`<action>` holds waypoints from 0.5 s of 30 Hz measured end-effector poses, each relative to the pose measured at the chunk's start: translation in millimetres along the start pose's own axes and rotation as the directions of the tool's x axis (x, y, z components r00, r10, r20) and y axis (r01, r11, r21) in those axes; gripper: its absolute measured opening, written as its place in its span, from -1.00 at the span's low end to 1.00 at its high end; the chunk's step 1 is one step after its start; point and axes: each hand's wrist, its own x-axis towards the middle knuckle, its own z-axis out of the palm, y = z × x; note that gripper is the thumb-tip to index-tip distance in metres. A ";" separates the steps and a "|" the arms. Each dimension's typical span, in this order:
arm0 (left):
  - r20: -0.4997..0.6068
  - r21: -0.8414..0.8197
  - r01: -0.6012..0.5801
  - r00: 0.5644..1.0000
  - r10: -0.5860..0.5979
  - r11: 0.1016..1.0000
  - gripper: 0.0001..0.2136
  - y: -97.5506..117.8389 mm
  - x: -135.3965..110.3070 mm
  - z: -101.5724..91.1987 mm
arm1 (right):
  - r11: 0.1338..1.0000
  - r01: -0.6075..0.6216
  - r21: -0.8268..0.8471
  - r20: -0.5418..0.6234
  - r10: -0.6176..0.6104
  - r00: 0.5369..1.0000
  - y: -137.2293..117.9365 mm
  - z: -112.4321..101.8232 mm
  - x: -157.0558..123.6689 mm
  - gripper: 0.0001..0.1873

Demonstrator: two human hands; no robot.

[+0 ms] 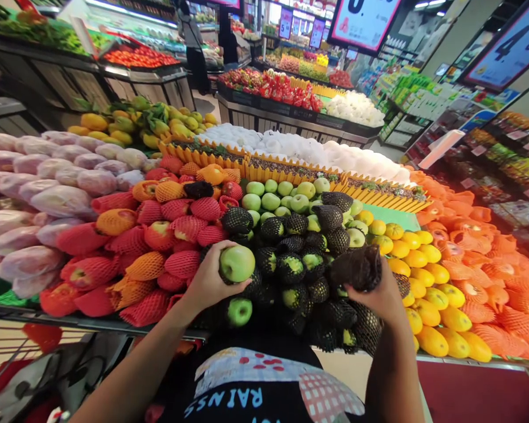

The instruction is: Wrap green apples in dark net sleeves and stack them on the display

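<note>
1. bright produce hall here, price screens (364, 23) glowing overhead, fruit heaped right across the counter (399, 217) in front of the person.
2. to the left grip (208, 276): thumb and fingers curved around a bare green apple (237, 264), only as wide as the fruit, and the apple is up just above the pile, top side facing us.
3. across to the right grip (385, 294): closed around a dark net sleeve (355, 269), its crumpled end by the fingers; whether there's fruit inside, i cannot tell.
4. just below the left grip, a second bare apple (239, 311) sits low at the near side of the pile.
5. between the two grips, a crowd of black-netted apples (291, 267), green skin showing at the openings, and behind them the loose green apples (271, 201).
6. out to the left now, pink and orange netted fruit (187, 228), then pale purple wrapped fruit (62, 202) beyond.
7. out to the right, smooth yellow fruit (422, 276), with orange-netted fruit (471, 291) next along.
8. further back, a yellow picket trim (286, 170) fronts white-wrapped fruit (286, 147), and two people (193, 53) stand among the far displays.
</note>
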 end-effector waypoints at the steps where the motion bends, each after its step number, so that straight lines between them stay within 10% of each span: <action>1: 0.030 -0.026 -0.008 0.999 0.009 1.000 -0.33 4.0 -1.2 6.2 | 0.997 -0.042 -0.063 -0.045 0.040 0.998 13.1 7.2 5.9 -0.12; 9: 0.415 0.077 -0.260 0.886 0.207 0.962 -0.36 21.1 -12.0 55.3 | 0.988 -0.082 -0.133 0.022 0.086 0.996 41.0 42.1 21.9 -0.15; 12: 0.517 0.197 -0.290 0.842 0.152 0.936 -0.32 14.4 -11.3 64.7 | 0.972 -0.205 -0.114 -0.127 0.191 0.973 31.5 22.3 17.4 -0.21; 15: 0.562 0.202 -0.324 0.811 0.162 0.924 -0.30 7.3 -7.7 69.5 | 0.945 -0.326 0.040 -0.429 0.311 0.848 11.1 4.4 4.7 -0.17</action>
